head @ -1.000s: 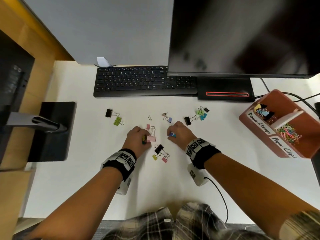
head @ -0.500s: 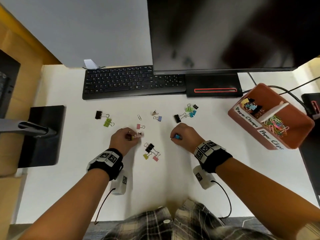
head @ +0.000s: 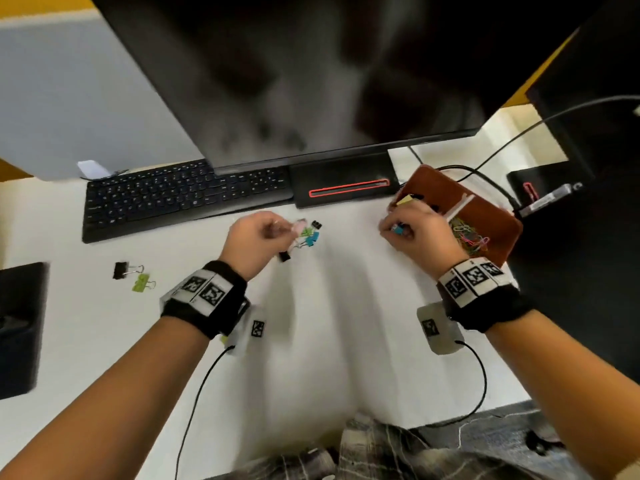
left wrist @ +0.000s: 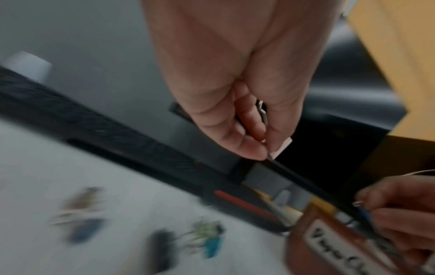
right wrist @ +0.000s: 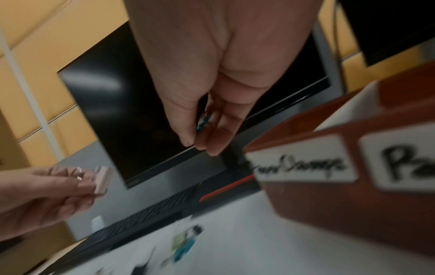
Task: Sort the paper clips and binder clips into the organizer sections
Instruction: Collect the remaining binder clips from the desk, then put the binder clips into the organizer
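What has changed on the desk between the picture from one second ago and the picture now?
Both hands lifted off the desk and moved right, toward the organizer. The right hand carries a blue binder clip and is now right next to the organizer. The left hand took up a pink binder clip and now hangs above the clips near the monitor base. The black and green clips at left stayed.

Both forearms reach forward, each wrist wrapped in a black band with square markers. The left hand (head: 254,239) is raised, its fingers (left wrist: 244,147) curled with thumb and forefinger pinched together on something small. The right hand (head: 420,233), farther to the right, is likewise curled, fingers (right wrist: 212,141) pinching a small blue item.
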Demonstrator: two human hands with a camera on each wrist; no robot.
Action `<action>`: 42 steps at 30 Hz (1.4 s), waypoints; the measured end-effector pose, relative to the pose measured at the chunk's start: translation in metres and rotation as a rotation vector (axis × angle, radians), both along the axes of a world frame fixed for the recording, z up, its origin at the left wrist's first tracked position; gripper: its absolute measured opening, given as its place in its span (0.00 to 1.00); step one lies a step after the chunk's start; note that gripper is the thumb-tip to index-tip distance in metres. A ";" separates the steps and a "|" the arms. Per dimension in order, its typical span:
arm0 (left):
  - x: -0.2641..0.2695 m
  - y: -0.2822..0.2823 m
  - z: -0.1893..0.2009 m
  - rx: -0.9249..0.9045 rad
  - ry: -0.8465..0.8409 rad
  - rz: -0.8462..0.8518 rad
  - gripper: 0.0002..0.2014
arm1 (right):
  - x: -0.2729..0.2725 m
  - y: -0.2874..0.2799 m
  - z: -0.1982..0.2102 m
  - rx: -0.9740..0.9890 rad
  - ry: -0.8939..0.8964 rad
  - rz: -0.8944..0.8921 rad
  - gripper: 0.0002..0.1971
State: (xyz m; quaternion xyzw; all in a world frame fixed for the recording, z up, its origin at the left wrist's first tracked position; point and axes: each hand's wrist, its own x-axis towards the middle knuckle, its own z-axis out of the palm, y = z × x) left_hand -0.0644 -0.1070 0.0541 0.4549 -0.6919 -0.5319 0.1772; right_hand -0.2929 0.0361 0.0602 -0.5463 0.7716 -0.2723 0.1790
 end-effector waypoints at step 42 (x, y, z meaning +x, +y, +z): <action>0.182 0.014 -0.103 -0.184 -0.462 -0.359 0.09 | 0.168 -0.085 -0.105 0.332 -0.035 0.174 0.13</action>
